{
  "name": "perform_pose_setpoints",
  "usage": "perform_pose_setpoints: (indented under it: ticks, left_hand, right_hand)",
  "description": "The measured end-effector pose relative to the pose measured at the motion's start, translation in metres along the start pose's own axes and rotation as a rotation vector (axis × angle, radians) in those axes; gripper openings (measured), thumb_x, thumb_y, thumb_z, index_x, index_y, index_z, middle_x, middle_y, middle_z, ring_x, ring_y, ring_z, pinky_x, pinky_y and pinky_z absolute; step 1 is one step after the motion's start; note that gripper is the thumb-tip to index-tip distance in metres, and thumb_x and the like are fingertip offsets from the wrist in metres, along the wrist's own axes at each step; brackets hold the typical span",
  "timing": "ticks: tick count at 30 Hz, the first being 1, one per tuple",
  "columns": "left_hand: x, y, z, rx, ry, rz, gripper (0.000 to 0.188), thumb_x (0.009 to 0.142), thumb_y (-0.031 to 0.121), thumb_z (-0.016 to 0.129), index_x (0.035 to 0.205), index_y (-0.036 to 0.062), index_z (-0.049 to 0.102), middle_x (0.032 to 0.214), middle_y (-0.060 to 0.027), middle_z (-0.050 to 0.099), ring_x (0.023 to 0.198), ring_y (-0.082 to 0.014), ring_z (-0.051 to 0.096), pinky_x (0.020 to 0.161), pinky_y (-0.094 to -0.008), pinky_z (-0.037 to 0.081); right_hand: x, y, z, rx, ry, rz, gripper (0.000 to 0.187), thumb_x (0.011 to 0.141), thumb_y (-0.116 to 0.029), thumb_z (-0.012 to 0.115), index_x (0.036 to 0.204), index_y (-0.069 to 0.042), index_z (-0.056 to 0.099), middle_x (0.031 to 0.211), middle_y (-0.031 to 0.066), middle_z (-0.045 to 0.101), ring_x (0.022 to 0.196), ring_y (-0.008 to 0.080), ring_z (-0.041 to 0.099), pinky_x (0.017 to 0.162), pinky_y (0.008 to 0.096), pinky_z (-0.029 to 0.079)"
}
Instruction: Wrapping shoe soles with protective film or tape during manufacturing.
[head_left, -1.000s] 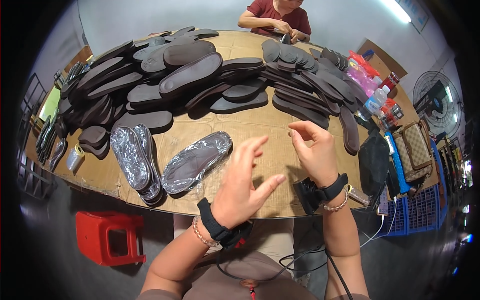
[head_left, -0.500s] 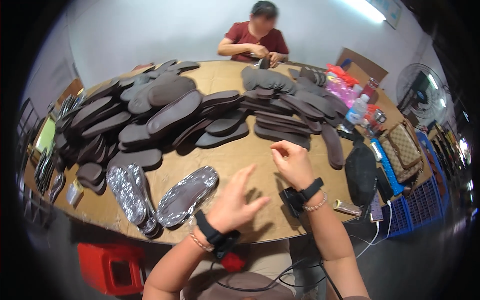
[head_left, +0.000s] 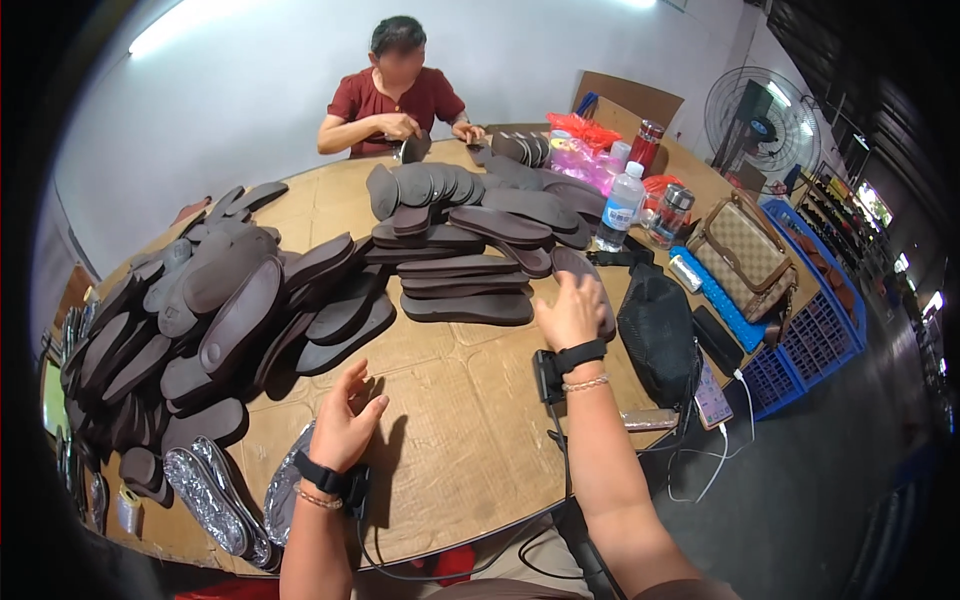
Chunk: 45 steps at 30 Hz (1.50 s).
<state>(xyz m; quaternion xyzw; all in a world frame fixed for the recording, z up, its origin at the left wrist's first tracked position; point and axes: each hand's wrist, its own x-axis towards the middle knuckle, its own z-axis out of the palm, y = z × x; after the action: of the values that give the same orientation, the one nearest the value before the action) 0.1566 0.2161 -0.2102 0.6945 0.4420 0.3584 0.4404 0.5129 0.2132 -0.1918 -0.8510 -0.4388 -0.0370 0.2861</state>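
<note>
Dark brown flat rubber shoe sole [head_left: 590, 285] at the right end of the piles on the round cardboard-covered table [head_left: 440, 430], under the outstretched right hand [head_left: 572, 312]. Left to right: silver foil-faced insoles [head_left: 205, 490] at the near edge, then left hand [head_left: 345, 425] above bare cardboard, fingers spread, holding nothing. Then right hand, fingers loosely spread across the sole, touching but not pinching; black mesh pouch [head_left: 657, 335] just beside.

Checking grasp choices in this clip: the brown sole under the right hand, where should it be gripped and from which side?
Probably at its near rounded end, from above and the person's side. The brown sole lies flat at the right edge of the sole stack, its near end hidden under the right hand, with the black bag close on the right, so a sideways approach looks cramped. The left hand hovers open, empty.
</note>
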Motion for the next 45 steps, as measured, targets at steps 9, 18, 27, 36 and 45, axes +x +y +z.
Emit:
perform_pose_setpoints:
  ticks: [9, 18, 27, 36, 45]
  left_hand:
    - [-0.01, 0.002, -0.023, 0.352, 0.199, 0.032, 0.062, 0.09, 0.012, 0.075, 0.146, 0.0038, 0.053, 0.131, -0.0191, 0.065, 0.118, -0.03, 0.064, 0.102, -0.0379, 0.05]
    - [-0.019, 0.018, 0.008, 0.44, 0.193, 0.367, 0.051, 0.089, 0.012, 0.072, 0.138, 0.0031, 0.058, 0.129, -0.0198, 0.064, 0.116, -0.038, 0.063, 0.099, -0.0442, 0.051]
    - [-0.023, 0.028, 0.012, 0.06, -0.014, 0.099, 0.051, 0.101, 0.021, 0.067, 0.146, 0.0013, 0.055, 0.134, -0.0217, 0.065, 0.123, -0.0311, 0.064, 0.105, -0.0376, 0.05]
    - [-0.015, 0.004, 0.028, -0.364, -0.008, -0.074, 0.087, 0.106, 0.037, 0.06, 0.162, -0.0081, 0.011, 0.148, -0.0263, 0.051, 0.131, -0.0316, 0.057, 0.108, -0.0377, 0.047]
    - [-0.016, -0.001, 0.03, -0.046, 0.077, 0.047, 0.081, 0.089, 0.021, 0.076, 0.151, -0.0074, 0.034, 0.135, -0.0313, 0.059, 0.125, -0.041, 0.061, 0.108, -0.0453, 0.049]
  right_hand:
    - [0.015, 0.035, 0.031, -0.343, 0.003, 0.107, 0.081, 0.079, -0.034, 0.082, 0.145, -0.003, 0.046, 0.135, 0.0343, 0.057, 0.13, 0.0467, 0.054, 0.107, 0.054, 0.041]
    - [0.015, 0.043, 0.007, -0.106, 0.055, 0.159, 0.09, 0.075, -0.039, 0.079, 0.154, -0.013, 0.045, 0.128, 0.0298, 0.063, 0.122, 0.0461, 0.06, 0.105, 0.0557, 0.046]
    - [-0.051, -0.061, -0.034, 0.3, 0.151, -0.207, 0.08, 0.075, -0.028, 0.078, 0.144, -0.001, 0.047, 0.123, 0.0277, 0.052, 0.117, 0.0437, 0.053, 0.103, 0.0505, 0.047]
    - [-0.131, -0.109, -0.019, 0.535, -0.47, -0.618, 0.063, 0.097, -0.028, 0.066, 0.149, -0.001, 0.043, 0.128, 0.0287, 0.054, 0.112, 0.0416, 0.061, 0.101, 0.0452, 0.05]
    - [-0.103, -0.073, -0.014, 0.608, -0.827, -0.4, 0.04, 0.097, -0.017, 0.07, 0.133, -0.001, 0.065, 0.118, 0.0143, 0.07, 0.099, 0.018, 0.07, 0.087, 0.0335, 0.057]
